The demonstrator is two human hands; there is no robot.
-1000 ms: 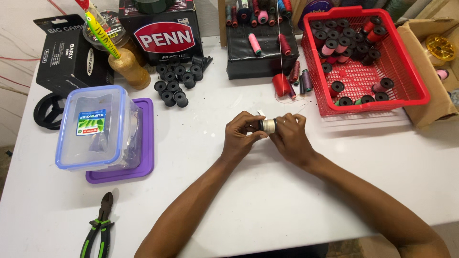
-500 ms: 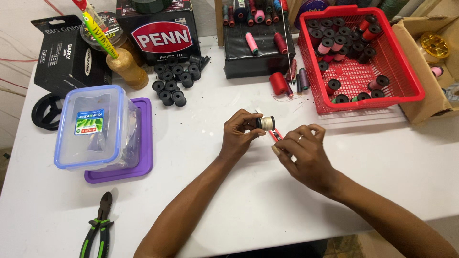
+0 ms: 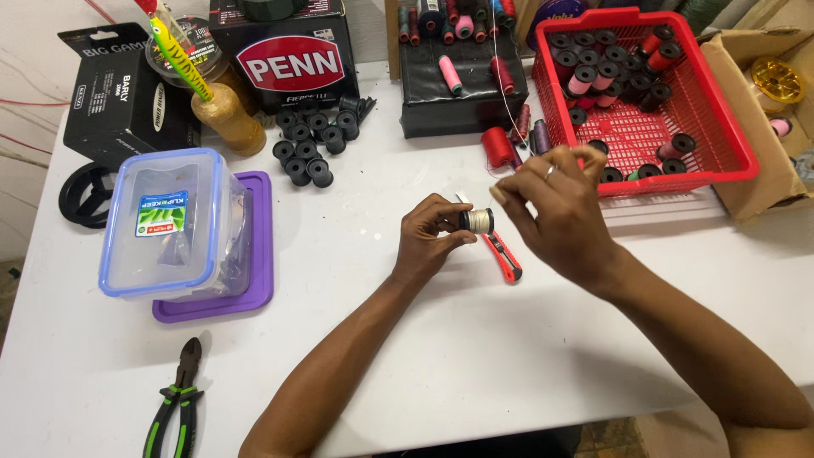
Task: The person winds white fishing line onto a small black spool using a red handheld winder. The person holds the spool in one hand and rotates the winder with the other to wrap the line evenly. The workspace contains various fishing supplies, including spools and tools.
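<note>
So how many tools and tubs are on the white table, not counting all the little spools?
Pliers with green handles: 1
Red utility knife: 1
Clear tub with blue rim: 1
Purple lid: 1
Red basket: 1
Total: 5

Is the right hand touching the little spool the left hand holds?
Apart. The head view shows the right hand lifted beside the small spool, white table visible between them; only the left hand grips it.

Glossy red plastic basket (image 3: 729, 144), clear plastic box (image 3: 170, 225), matt white table (image 3: 475, 356).
</note>
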